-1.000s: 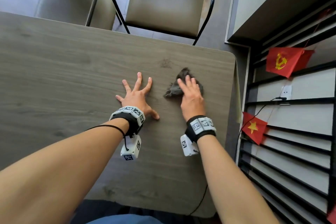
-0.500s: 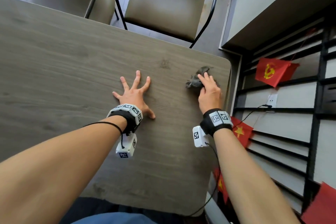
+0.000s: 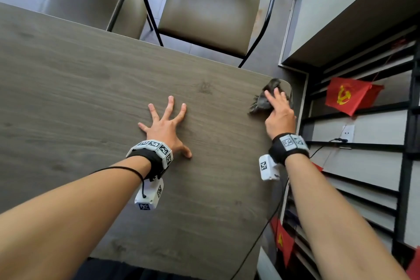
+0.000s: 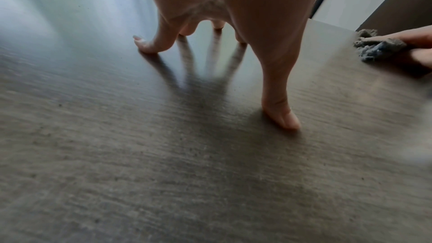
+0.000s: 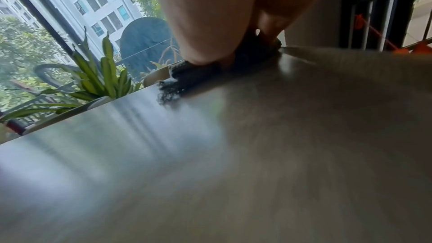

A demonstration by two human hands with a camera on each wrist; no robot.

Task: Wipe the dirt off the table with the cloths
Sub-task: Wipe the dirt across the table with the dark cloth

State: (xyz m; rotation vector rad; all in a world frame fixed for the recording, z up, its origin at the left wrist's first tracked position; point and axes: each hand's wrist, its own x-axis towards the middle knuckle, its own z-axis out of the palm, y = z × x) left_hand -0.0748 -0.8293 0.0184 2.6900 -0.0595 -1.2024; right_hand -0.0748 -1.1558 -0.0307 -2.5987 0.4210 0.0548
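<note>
Here, cloth [image 3: 263, 100]: a crumpled dark grey rag lying at the far right corner of the table, close to both the far edge and the right edge; in the left wrist view it shows as a lumpy grey wad [image 4: 378, 48] at the right side of the frame, and in the right wrist view as a dark fringed bundle [image 5: 187, 75] under the palm.
Right hand [image 3: 280, 113]: lies on top of the cloth with fingers stretched forward and flat, pressing it to the wood; the fingers look straight rather than wrapped round the fabric.
Left hand [image 3: 164, 127]: planted on the tabletop near its middle, well apart from the cloth, fingers spread wide, thumb out to the right; the left wrist view shows the fingertips [image 4: 146, 48] and thumb touching the surface with the palm raised, holding nothing.
Table [image 3: 79, 88]: grey-brown wood grain with rounded corners; fine specks show on the surface in the left wrist view.
Chairs [image 3: 211, 7]: two padded olive seats on black metal frames beyond the far edge.
Flags [image 3: 350, 95]: small red ones hang on a string along the slatted wall to the right.
Plant [image 5: 103, 77]: long green leaves before a window in the right wrist view.
</note>
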